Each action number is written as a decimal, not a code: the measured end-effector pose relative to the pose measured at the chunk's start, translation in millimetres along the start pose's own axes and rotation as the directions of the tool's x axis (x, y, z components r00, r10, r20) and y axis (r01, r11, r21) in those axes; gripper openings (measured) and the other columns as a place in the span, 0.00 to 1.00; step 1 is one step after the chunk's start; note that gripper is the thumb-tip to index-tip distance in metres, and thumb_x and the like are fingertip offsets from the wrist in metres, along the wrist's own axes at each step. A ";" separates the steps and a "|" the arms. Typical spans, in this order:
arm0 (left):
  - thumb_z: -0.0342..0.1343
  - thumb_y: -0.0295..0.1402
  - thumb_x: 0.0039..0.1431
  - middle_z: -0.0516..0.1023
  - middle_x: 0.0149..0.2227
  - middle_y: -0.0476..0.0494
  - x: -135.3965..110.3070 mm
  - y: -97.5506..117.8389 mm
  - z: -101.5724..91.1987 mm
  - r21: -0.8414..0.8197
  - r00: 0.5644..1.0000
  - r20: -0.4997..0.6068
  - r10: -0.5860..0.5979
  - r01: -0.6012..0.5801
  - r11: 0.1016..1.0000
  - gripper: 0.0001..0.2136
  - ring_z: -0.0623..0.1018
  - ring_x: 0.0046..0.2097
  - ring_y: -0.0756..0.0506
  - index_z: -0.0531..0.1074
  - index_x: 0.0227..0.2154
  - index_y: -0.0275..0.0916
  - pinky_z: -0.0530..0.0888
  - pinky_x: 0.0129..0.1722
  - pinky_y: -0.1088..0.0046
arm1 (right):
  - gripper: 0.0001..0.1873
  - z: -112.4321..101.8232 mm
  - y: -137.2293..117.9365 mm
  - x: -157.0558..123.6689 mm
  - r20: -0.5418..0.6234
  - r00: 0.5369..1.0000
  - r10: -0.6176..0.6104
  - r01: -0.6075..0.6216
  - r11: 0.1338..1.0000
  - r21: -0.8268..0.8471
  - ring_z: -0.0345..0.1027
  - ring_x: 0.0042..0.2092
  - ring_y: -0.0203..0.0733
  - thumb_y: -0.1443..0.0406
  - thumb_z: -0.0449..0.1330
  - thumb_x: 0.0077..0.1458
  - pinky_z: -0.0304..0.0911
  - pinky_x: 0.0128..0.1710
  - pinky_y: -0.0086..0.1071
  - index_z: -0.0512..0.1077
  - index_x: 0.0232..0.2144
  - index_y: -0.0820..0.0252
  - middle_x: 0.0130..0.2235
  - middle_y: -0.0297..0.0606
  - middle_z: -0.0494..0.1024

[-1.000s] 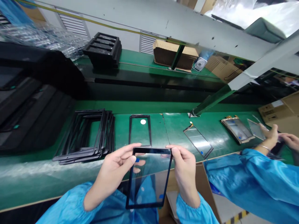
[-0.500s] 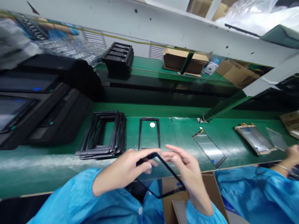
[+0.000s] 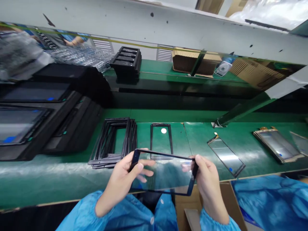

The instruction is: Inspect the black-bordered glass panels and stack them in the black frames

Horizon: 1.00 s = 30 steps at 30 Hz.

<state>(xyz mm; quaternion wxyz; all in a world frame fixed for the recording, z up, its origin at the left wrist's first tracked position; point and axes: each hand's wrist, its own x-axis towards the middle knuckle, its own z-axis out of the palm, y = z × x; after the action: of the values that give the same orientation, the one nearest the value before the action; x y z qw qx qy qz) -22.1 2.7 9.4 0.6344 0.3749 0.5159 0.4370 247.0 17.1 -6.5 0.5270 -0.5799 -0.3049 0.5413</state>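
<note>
A clear glass touch panel with a black border (image 3: 166,175) is held up in front of me, its long side running left to right. My left hand (image 3: 125,178) grips its left end, thumb on the near face and fingers showing through the glass. At the right end, my right hand (image 3: 208,178) pinches the upper corner. Behind the panel, a thin black frame (image 3: 171,138) lies on the green bench beside a white round spot. Left of it is a messy stack of black frames (image 3: 127,141).
Black foam trays (image 3: 79,128) holding panels are piled at the left. Another glass panel (image 3: 226,154) lies to the right, near a stack of panels (image 3: 276,144). A cardboard box (image 3: 223,199) stands below the bench edge. A post (image 3: 247,109) rises behind; a co-worker's blue sleeve (image 3: 271,199) is at right.
The panel has turned from a slanted, tilted pose to nearly level, facing me. My right hand has moved to its right end and closed on the corner. The co-worker's hand has left view.
</note>
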 end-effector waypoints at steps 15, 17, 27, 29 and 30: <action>0.69 0.51 0.60 0.90 0.41 0.35 -4.5 3.9 5.8 -0.052 0.995 -0.098 -0.034 0.029 0.998 0.27 0.89 0.33 0.37 0.73 0.53 0.38 0.83 0.28 0.68 | 0.18 6.9 -5.0 -14.7 -0.043 0.984 -0.173 0.167 0.978 -0.123 0.81 0.23 0.48 0.49 0.69 0.60 0.75 0.26 0.33 0.82 0.28 0.57 0.21 0.36 0.84; 0.69 0.52 0.59 0.90 0.42 0.35 -4.3 -0.5 5.5 -0.046 0.994 -0.109 -0.030 0.025 0.999 0.26 0.89 0.33 0.36 0.74 0.51 0.38 0.83 0.28 0.67 | 0.21 5.5 -3.2 -14.8 -0.040 0.981 -0.189 0.182 0.975 -0.126 0.81 0.24 0.48 0.47 0.65 0.63 0.76 0.27 0.35 0.83 0.32 0.57 0.23 0.37 0.85; 0.62 0.34 0.68 0.69 0.72 0.41 12.2 5.7 1.6 0.588 0.819 0.067 0.569 -0.493 0.641 0.28 0.65 0.74 0.33 0.68 0.70 0.48 0.55 0.76 0.47 | 0.13 -2.5 -6.6 -30.7 0.018 0.980 -0.196 0.196 0.962 -0.188 0.85 0.28 0.49 0.54 0.69 0.61 0.80 0.33 0.36 0.83 0.42 0.54 0.29 0.40 0.88; 0.62 0.34 0.67 0.81 0.63 0.44 20.3 18.7 3.4 0.673 0.772 0.315 0.551 -0.592 0.444 0.20 0.70 0.71 0.33 0.79 0.61 0.49 0.45 0.77 0.43 | 0.12 -1.5 -7.1 -35.5 0.022 0.979 -0.203 0.203 0.953 -0.227 0.85 0.28 0.49 0.54 0.69 0.61 0.80 0.32 0.35 0.83 0.42 0.54 0.31 0.40 0.89; 0.61 0.34 0.68 0.85 0.57 0.45 24.4 24.3 4.5 0.667 0.765 0.404 0.502 -0.622 0.411 0.16 0.75 0.67 0.33 0.83 0.56 0.50 0.45 0.77 0.42 | 0.12 -1.3 -6.8 -37.2 0.026 0.978 -0.207 0.207 0.948 -0.242 0.85 0.29 0.49 0.54 0.69 0.62 0.80 0.32 0.35 0.83 0.42 0.53 0.31 0.40 0.89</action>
<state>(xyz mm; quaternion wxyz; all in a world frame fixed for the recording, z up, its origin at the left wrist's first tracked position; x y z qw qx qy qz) -19.6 33.7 24.8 0.2606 0.7883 0.4475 0.3323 241.2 -15.8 11.1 0.5057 -0.6049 -0.4283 0.4415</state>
